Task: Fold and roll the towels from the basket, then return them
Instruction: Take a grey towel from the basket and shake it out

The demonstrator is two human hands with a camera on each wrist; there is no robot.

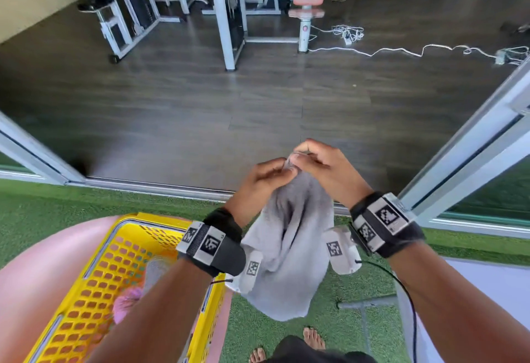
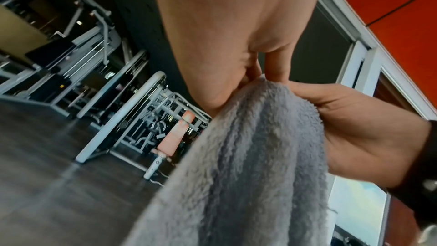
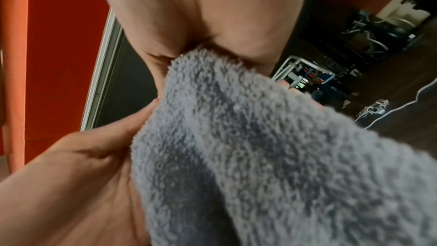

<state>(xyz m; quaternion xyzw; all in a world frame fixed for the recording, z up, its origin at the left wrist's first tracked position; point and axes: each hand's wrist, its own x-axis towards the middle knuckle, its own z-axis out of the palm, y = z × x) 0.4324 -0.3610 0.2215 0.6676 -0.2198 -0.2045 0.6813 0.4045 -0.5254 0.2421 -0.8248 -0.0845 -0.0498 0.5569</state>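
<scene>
My left hand [image 1: 262, 179] and right hand [image 1: 321, 166] both pinch the grey towel [image 1: 289, 245] at its top edge, long axis hanging straight down, right of the yellow basket [image 1: 94, 285].

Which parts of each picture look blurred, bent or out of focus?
Head view: door frame bows from wide-angle distortion; yellow basket is smeared. Left wrist view: floor streaked, grey towel soft. Right wrist view: towel pile fairly crisp, left hand blurred.
</scene>
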